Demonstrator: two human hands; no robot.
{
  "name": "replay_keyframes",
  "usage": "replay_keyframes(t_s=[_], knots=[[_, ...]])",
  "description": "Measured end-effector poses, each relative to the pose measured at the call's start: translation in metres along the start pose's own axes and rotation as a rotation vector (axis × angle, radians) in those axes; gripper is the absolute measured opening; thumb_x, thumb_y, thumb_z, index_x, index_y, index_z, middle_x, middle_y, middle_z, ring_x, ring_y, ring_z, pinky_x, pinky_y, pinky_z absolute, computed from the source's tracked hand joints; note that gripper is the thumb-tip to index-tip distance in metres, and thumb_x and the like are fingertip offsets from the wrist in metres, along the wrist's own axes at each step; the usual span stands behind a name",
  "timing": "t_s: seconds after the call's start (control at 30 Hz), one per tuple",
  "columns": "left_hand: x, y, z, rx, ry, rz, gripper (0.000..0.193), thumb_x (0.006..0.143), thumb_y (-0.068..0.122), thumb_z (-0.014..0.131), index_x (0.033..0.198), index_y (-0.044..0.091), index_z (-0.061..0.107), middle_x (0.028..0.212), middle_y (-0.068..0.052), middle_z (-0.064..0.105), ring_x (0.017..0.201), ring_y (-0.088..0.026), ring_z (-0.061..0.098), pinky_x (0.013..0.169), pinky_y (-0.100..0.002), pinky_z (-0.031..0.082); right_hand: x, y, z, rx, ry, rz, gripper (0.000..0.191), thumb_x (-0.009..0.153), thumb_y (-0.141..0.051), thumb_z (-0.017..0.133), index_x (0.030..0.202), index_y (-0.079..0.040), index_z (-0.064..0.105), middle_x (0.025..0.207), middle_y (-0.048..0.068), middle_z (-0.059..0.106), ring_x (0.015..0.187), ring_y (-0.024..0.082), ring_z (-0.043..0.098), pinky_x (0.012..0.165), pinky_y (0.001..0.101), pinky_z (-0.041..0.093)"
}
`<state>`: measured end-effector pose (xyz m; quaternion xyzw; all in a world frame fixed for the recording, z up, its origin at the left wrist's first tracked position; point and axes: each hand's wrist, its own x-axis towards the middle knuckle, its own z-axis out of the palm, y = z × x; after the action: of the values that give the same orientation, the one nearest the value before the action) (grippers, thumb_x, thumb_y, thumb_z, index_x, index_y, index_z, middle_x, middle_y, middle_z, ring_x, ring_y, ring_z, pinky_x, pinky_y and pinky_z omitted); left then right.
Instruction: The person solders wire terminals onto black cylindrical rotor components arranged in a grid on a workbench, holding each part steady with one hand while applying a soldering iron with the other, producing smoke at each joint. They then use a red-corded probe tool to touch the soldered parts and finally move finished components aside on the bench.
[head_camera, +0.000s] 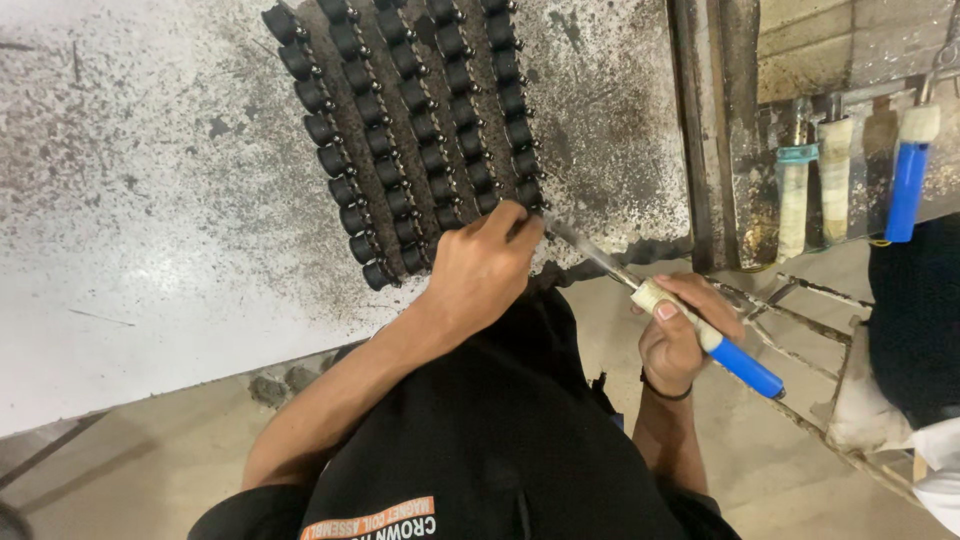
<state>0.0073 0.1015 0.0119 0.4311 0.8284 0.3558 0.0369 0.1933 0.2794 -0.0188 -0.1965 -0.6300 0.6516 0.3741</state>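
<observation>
Black coils get soldered: left hand pinches one, right hand grips iron; next, tip must touch precisely.

A big flat metal table carries the things. Its top is pale grey and white, with lots of small dark specks and rusty smudges. Its near edge runs slanted. On it lie many small black round plastic parts, set side by side in five long rows. The rows sit on a patch of dark brown dust. More dark crumbs are piled at the table's near edge.
</observation>
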Motion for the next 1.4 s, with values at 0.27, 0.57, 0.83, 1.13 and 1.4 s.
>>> replay_keyframes(t_s=[0.27,0.57,0.83,1.13,1.4], knots=[[0.001,0.005,0.001,-0.034,0.036,0.022,0.023,0.085,0.004,0.072,0.108,0.000,0.070,0.099,-0.011,0.058,0.079,-0.026,0.070,0.062,-0.038,0.058,-0.004,-0.001,0.008,0.024,0.067,0.053,0.027,0.090,-0.010,0.067,0.107,0.012,0.065,0.086,0.022,0.063,0.062,0.026,0.062,0.052,0.0321,0.051],[0.001,0.001,-0.002,-0.017,0.039,0.010,0.023,0.082,0.000,0.069,0.105,0.001,0.073,0.099,-0.009,0.064,0.073,-0.024,0.071,0.056,-0.037,0.056,-0.003,-0.006,0.005,-0.276,0.033,-0.203,0.028,0.086,-0.015,0.069,0.099,0.010,0.069,0.087,0.021,0.069,0.069,0.028,0.065,0.067,0.0317,0.051],[-0.001,0.000,-0.001,-0.001,0.049,0.023,0.024,0.081,0.000,0.068,0.106,0.002,0.071,0.097,-0.007,0.062,0.077,-0.023,0.071,0.058,-0.036,0.056,-0.003,0.004,0.002,-0.211,0.044,-0.237,0.025,0.086,-0.012,0.068,0.099,0.008,0.064,0.086,0.021,0.069,0.069,0.027,0.067,0.067,0.0331,0.054],[0.000,0.000,0.003,0.024,0.065,0.021,0.022,0.080,0.000,0.068,0.101,0.004,0.072,0.093,-0.007,0.057,0.072,-0.022,0.069,0.054,-0.038,0.053,0.001,-0.011,0.011,-0.385,-0.049,-0.229,0.025,0.086,-0.012,0.066,0.098,0.010,0.068,0.079,0.022,0.067,0.067,0.030,0.065,0.066,0.0326,0.050],[0.002,0.000,0.003,0.021,0.053,0.039,0.021,0.078,-0.002,0.067,0.098,0.002,0.071,0.093,-0.009,0.056,0.071,-0.023,0.069,0.053,-0.037,0.053,0.001,-0.008,0.006,-0.348,-0.071,-0.280,0.025,0.087,-0.012,0.067,0.101,0.009,0.067,0.081,0.021,0.068,0.069,0.030,0.066,0.067,0.0340,0.051]])
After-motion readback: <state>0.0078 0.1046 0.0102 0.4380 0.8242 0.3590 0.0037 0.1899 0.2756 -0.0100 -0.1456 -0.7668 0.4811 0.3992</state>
